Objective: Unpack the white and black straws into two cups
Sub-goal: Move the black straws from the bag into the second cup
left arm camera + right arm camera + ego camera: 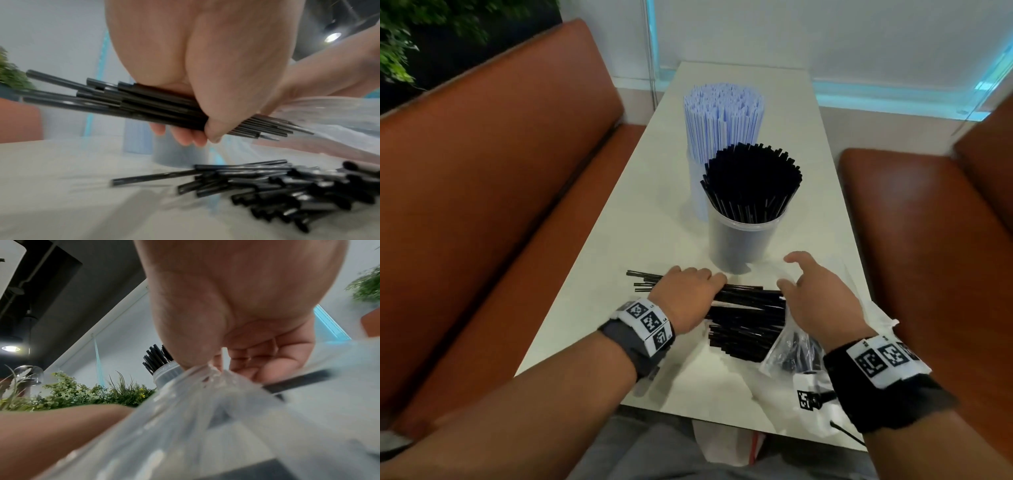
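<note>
Clear plastic bag (205, 410) is pinched by the right hand (822, 301); black straws (144, 105) are gripped in the left hand (688, 301), fingers curled round them.

The left hand (205, 73) holds a bunch of black straws (127, 104) up off the table (61, 203). The fingers (185, 138) curl under the bunch and the thumb (216, 129) presses on its near side. The straws stick out to both sides of the hand. More black straws lie in a loose pile (277, 186) on the white table below. A clear plastic bag (339, 113) shows at the right, and the base of a cup (179, 155) stands behind the hand.
</note>
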